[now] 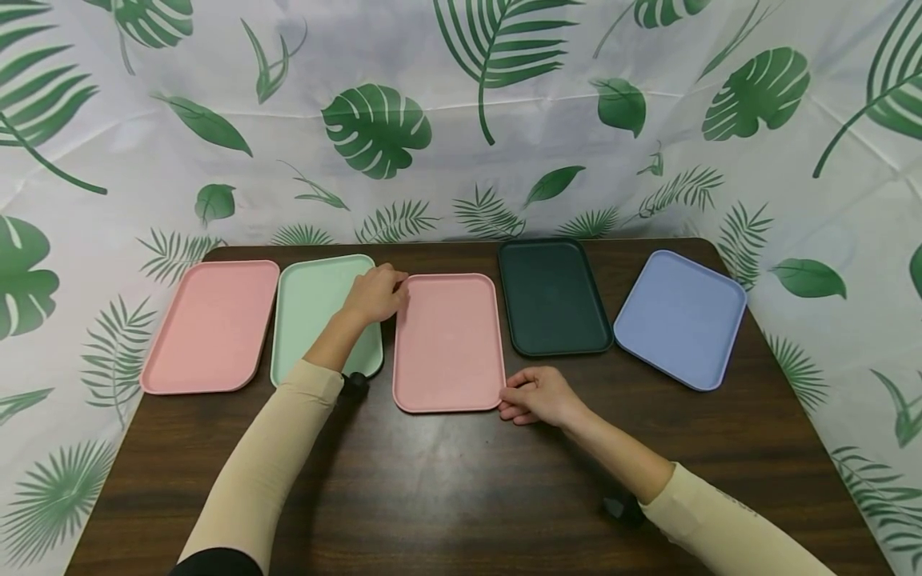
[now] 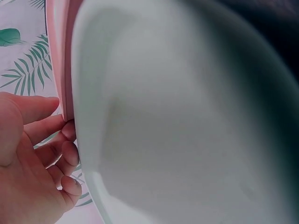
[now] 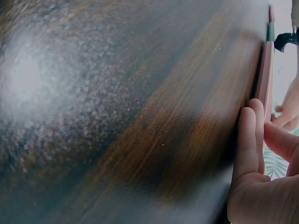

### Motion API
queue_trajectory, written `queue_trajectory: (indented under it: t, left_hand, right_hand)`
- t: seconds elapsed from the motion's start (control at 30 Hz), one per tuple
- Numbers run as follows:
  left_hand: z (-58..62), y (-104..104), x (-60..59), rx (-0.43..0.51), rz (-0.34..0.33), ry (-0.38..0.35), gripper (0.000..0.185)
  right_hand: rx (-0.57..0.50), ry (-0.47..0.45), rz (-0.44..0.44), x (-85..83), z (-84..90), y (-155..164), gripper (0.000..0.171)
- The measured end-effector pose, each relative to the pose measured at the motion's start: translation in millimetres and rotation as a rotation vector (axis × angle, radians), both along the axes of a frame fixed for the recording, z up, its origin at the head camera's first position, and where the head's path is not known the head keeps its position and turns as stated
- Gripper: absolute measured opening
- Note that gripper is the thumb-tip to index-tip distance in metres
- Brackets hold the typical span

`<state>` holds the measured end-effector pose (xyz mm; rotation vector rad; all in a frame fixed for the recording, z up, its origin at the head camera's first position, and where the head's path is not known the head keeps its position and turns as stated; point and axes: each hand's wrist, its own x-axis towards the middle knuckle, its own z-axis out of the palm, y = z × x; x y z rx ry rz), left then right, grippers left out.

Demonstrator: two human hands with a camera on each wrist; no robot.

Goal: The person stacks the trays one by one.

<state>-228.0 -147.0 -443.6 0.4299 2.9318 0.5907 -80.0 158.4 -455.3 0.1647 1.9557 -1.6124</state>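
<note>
A pink tray (image 1: 446, 344) lies flat in the middle of the dark wooden table (image 1: 461, 496). My left hand (image 1: 394, 293) holds its far left corner, reaching over the mint green tray (image 1: 310, 300). In the left wrist view the curled fingertips (image 2: 67, 140) touch the pink tray's rim (image 2: 63, 56) beside the mint green tray (image 2: 187, 130). My right hand (image 1: 508, 400) grips the pink tray's near right corner, thumb on top. In the right wrist view its fingers (image 3: 250, 135) lie along the pink rim (image 3: 266, 79) on the table (image 3: 117, 116).
Another pink tray (image 1: 209, 328) lies at the far left, a dark green tray (image 1: 551, 296) and a lavender blue tray (image 1: 680, 316) to the right. A leaf-patterned white cloth (image 1: 461, 120) hangs behind and round the table. The table's near half is bare wood.
</note>
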Motion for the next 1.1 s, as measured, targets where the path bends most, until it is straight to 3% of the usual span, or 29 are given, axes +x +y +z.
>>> queue_trajectory:
  t: [0.57, 0.83, 1.1]
  left_hand:
    - [1.5, -2, 3.7, 0.005, 0.012, 0.006, 0.043]
    - [8.3, 5, 9.2, -0.016, -0.005, 0.138, 0.043]
    - [26.1, 34, 14.4, -0.026, -0.074, 0.224, 0.042]
  right_hand:
    - [-0.012, -0.024, -0.026, 3.3, 5.6, 22, 0.037]
    - [0.043, -0.032, -0.108, -2.7, 9.8, 63, 0.042]
    - [0.096, 0.009, -0.166, -11.7, 22.1, 108, 0.053]
